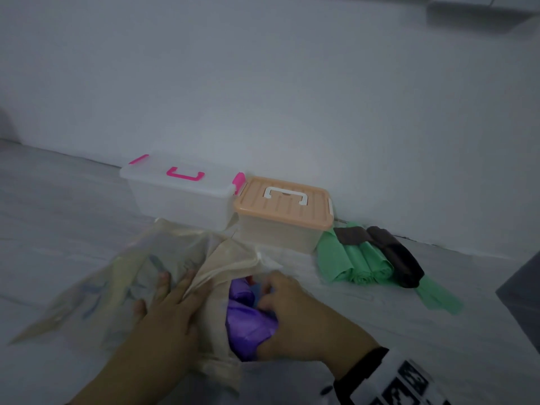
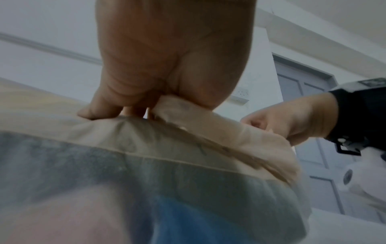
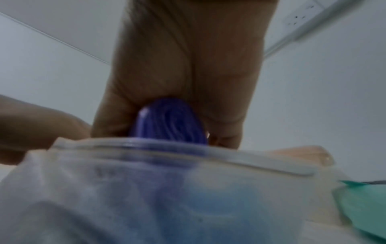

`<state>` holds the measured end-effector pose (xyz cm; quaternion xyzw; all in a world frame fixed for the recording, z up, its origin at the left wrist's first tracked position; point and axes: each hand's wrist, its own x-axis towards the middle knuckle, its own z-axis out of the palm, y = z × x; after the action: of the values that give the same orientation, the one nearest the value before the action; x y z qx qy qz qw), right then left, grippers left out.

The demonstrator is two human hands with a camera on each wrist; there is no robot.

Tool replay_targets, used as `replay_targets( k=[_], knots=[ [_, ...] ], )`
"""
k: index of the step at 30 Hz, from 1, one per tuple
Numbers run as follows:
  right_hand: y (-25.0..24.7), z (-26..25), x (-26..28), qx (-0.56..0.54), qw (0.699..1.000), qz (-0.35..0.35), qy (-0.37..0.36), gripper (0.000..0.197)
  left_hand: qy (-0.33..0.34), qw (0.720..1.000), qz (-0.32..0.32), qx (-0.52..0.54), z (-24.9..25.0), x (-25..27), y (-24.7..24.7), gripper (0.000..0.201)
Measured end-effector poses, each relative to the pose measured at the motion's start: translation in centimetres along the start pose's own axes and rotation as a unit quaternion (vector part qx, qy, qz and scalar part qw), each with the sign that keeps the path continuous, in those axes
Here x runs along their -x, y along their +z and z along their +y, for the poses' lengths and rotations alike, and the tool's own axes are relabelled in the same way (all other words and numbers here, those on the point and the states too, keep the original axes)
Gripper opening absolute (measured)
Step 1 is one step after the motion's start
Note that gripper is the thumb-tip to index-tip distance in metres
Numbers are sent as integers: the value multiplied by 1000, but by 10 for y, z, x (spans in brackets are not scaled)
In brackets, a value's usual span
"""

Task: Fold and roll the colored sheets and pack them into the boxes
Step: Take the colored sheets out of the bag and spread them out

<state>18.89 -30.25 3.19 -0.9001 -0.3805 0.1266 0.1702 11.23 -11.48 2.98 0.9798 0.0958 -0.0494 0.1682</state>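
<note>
On a grey floor (image 1: 380,311), the right hand (image 1: 304,314), grip curled round a purple rolled plastic sheet (image 1: 248,317), reaches into a translucent beige plastic bag (image 1: 122,273) whose edge the left hand (image 1: 169,311) pinches open; two lidded clear boxes (image 1: 280,229) stand behind.

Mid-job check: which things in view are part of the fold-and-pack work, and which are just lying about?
Job:
purple roll, gripped by right hand
translucent bag, its edge held by left hand
green rolls
dark rolls
pink-latched box
orange-lidded box

Lying about:
wall socket
door
</note>
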Motion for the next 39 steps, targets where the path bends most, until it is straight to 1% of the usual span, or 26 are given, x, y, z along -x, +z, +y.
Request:
replay_targets(
  k=[1,3,5,7,9,11,12,15,17,18,20,22,24,26,27,30,33,35,37,39],
  knots=[
    [2,-3,-2,-15,999,17,-23,42,2,999,16,31,-1,-1,-1,62],
    [5,-9,-11,-54,997,18,-52,38,9,996,46,80,-4,-3,-4,52],
    [9,-12,-22,-95,994,-13,-47,43,12,996,52,69,-5,-7,-5,52],
    [12,-12,-30,-100,994,-46,-28,48,11,999,38,36,-4,-14,-4,55],
    [19,-12,-34,-106,993,-58,-20,55,6,1000,21,9,-3,-19,-4,58],
    [26,-11,-32,-116,992,-37,-21,67,8,1000,15,-14,-1,-23,-4,59],
    [28,-11,-31,-110,994,-21,-18,69,18,999,18,-22,1,-26,-5,58],
    [24,-7,-23,-77,996,40,-1,63,49,997,40,-48,3,-35,-9,56],
    [18,-3,-21,-55,994,91,4,53,52,994,61,-78,2,-43,-11,57],
    [14,-2,-21,-45,993,105,29,48,48,993,67,-83,1,-47,-11,57],
    [8,-3,-22,-15,992,92,84,42,32,996,60,-63,-1,-52,-8,55],
    [7,-6,-30,19,995,55,81,47,29,998,43,-39,-2,-54,-2,55],
    [5,-11,-44,57,996,13,73,53,34,998,42,-40,-3,-54,3,55],
    [4,-16,-56,81,991,-32,97,59,33,998,46,-32,-3,-54,5,56],
    [4,-18,-60,81,990,-40,109,58,30,998,50,-22,-3,-55,5,56],
    [3,-18,-52,113,987,-20,114,52,19,999,49,14,-5,-58,3,56],
    [0,-4,-28,102,987,-7,126,50,32,998,52,4,-8,-58,8,58],
    [1,2,-21,98,987,19,128,59,47,997,53,-22,-6,-59,14,57],
    [7,-2,-25,90,988,58,110,73,60,996,44,-44,-3,-60,18,56],
    [12,-7,-30,59,991,60,101,89,65,995,40,-64,-2,-63,21,56]
  ],
)
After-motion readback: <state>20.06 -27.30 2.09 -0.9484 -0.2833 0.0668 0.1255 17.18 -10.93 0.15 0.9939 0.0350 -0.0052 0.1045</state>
